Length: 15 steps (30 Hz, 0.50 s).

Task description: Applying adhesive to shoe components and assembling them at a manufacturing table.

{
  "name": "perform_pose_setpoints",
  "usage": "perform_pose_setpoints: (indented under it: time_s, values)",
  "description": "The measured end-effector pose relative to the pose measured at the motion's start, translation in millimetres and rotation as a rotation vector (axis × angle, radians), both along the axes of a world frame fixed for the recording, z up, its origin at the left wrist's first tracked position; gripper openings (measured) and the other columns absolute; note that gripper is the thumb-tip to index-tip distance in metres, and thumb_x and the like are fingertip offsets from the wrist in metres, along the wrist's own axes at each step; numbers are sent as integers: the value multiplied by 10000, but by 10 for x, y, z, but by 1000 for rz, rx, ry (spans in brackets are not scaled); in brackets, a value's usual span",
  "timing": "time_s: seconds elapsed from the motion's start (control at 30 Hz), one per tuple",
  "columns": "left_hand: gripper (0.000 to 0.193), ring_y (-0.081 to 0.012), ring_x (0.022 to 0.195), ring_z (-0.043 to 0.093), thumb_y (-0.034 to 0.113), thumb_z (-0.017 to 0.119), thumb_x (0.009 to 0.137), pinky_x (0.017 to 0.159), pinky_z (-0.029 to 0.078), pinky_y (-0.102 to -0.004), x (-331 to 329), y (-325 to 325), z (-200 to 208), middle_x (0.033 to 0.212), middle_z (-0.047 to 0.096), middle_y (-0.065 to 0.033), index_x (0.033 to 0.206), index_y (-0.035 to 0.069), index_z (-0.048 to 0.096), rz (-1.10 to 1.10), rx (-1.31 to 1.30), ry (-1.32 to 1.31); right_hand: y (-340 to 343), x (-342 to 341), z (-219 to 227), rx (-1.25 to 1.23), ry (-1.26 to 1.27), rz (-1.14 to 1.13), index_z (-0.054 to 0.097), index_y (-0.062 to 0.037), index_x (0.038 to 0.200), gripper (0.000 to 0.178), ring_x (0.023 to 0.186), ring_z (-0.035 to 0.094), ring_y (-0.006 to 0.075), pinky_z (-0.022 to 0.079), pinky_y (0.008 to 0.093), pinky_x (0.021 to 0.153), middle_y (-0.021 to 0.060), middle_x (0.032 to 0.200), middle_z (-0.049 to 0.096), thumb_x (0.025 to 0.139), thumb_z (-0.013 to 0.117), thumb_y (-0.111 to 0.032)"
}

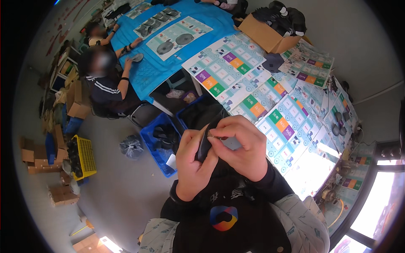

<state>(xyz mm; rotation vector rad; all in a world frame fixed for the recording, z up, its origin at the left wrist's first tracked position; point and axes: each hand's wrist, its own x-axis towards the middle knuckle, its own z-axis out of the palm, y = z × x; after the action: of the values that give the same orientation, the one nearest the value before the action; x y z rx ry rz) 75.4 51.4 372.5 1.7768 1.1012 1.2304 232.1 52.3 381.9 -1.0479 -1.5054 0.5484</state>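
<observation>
In front of my chest I hold a thin, dark, curved piece; its exact kind is not clear. My left hand is closed around its lower part, thumb on one side and fingers on the other. The fingertips of my right hand pinch together at the upper edge of the same piece. Anything small between those fingertips is too fine to make out. Below my hands is a black apron with a coloured emblem.
A blue crate holding black pieces stands beyond my left hand. To the right, a table is covered with printed sheets; a cardboard box is piled with black items. Two people sit at a blue-covered table. A yellow crate stands left.
</observation>
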Motion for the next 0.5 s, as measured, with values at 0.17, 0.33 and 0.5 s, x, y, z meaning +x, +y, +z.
perform_pose_setpoints:
  time_s: [0.17, 0.33, 0.5]
  values:
    - [450, -201, 892, 593, 23, 711, 877, 791, 478, -308, -40, 24, -16, 994, 568, -95, 1321, -16, 650, -16, -129, -35, 123, -32, -44, -24, 12, -319, 716, -10, 950, 200, 801, 711, 192, 556, 272, 728, 101, 979, 719, 790, 816, 59]
    - [454, -197, 891, 591, 40, 720, 888, 795, 476, -310, -63, 82, -127, 999, 568, -94, 1332, -13, 643, -39, -117, -56, 65, -7, -104, 44, 54, -15, 729, 1, 968, 210, 764, 694, 169, 570, 283, 656, 94, 971, 707, 788, 827, 43]
    - [463, -205, 896, 598, 22, 716, 883, 806, 475, -304, -76, 93, -107, 1021, 586, -108, 1338, -11, 638, -26, -135, -46, 161, -22, -133, 21, -27, -52, 744, -18, 964, 208, 797, 714, 188, 562, 272, 697, 107, 950, 722, 784, 839, 24]
